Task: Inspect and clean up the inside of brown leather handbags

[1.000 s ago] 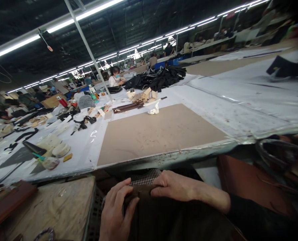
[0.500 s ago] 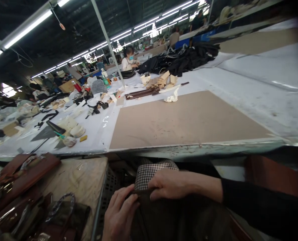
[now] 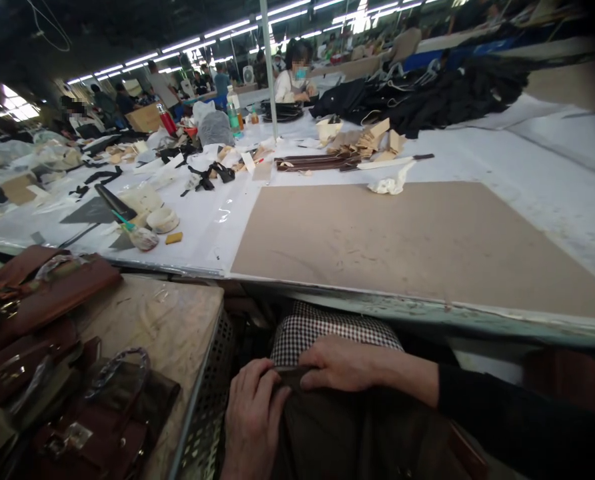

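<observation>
A dark brown bag (image 3: 322, 427) rests on my lap, against checked cloth (image 3: 337, 327). My left hand (image 3: 251, 413) grips its upper left corner, the fingers bent over the edge. On the top edge just to the right, my right hand (image 3: 340, 363) pinches the material between thumb and curled fingers. The two hands are close together but apart. Much of the bag's lower right side lies in shadow below my dark sleeve (image 3: 507, 413).
Several brown handbags (image 3: 52, 287) lie on a worn board (image 3: 192, 307) at left, above a perforated crate (image 3: 202, 413). Across the white worktable (image 3: 207, 233) are a tan sheet (image 3: 402, 247), a brush (image 3: 140, 233), brown strips (image 3: 317, 162) and black material (image 3: 427, 100). A masked person (image 3: 292, 80) sits beyond.
The camera view has turned, so the table and its things appear shifted rightward. Both hands keep their hold on the bag's top edge, with the left hand slightly farther right in view.
</observation>
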A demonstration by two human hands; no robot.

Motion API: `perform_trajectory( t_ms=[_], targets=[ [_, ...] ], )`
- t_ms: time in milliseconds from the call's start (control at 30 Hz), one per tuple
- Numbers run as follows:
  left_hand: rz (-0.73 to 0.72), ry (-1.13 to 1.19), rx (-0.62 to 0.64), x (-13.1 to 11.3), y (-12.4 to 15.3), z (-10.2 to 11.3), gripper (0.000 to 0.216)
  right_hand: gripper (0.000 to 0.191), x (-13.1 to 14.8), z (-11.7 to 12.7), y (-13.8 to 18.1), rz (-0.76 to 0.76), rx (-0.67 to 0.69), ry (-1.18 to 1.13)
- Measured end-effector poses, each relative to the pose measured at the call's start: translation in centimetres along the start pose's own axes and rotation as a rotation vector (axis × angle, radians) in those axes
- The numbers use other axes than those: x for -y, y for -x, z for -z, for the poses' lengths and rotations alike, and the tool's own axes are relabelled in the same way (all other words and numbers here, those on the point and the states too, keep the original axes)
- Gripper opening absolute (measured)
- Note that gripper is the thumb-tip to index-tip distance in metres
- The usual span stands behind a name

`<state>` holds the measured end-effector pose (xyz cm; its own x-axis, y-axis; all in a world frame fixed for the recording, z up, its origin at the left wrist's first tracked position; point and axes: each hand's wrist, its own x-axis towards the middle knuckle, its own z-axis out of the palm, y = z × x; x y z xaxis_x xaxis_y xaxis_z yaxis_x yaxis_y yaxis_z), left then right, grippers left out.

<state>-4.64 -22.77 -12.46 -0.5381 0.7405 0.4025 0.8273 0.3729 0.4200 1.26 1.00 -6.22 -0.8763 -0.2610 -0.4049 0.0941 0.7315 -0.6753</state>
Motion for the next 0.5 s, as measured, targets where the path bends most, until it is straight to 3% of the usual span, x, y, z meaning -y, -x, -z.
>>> perform_trajectory(
  t_ms=[133, 333, 500],
  targets=[
    [0.095, 0.133, 0.028, 0.3, 0.1, -0.3, 0.014, 0.02, -0.6, -0.4, -0.1, 0.028, -0.022, -0.026],
    [0.358, 0.422, 0.05, -0.4, -0.3, 0.2, 0.014, 0.013, -0.8, -0.4, 0.2, 0.071, -0.028, -0.144],
    [0.383, 0.495, -0.013, -1.0, -0.5, 0.6, 0.012, 0.018, -0.1, 0.1, 0.5, 0.096, -0.003, -0.275]
  ],
)
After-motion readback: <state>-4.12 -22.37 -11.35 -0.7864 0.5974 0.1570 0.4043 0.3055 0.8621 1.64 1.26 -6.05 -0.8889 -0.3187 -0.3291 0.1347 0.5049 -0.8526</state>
